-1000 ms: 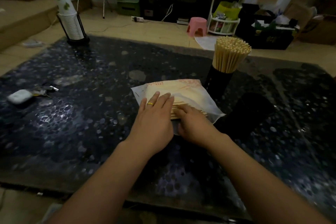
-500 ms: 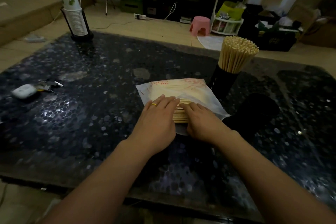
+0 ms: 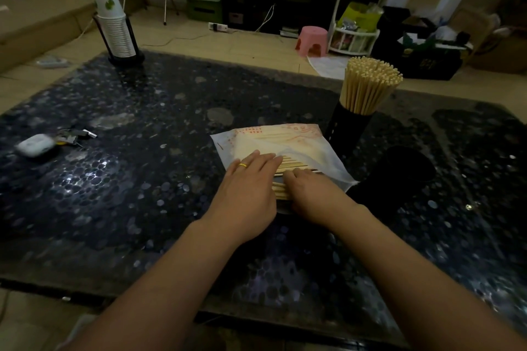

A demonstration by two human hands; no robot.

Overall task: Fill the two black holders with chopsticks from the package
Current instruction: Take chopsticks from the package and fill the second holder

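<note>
Both my hands are down on the chopsticks point(image 3: 281, 179) right now, at the open near end of the package point(image 3: 285, 141), which lies flat on the dark speckled table point(image 3: 142, 179). My left hand point(image 3: 248, 185) lies flat on the left part of the bundle, fingers straight and together, gold ring point(image 3: 243, 165) showing. My right hand point(image 3: 310, 194) is on the right part, fingers bent down onto the sticks; honestly it's dim enough that I can't tell if it's actually pinching any or just pressing on them. The sticks lie sideways between my hands, partly under the plastic flap.

Just behind the package on the right is the first black holder point(image 3: 346, 134), upright and packed with chopsticks fanning out the top. The second black holder point(image 3: 399, 174) is closer to me, to the right of the package; it's so dark it nearly blends into the table, and I only see its round top, with no sticks poking out.

Far left corner has a stack of paper cups point(image 3: 114, 23) in a black rack. On the left edge there's a small white case point(image 3: 35, 145) next to some keys point(image 3: 74, 135).
</note>
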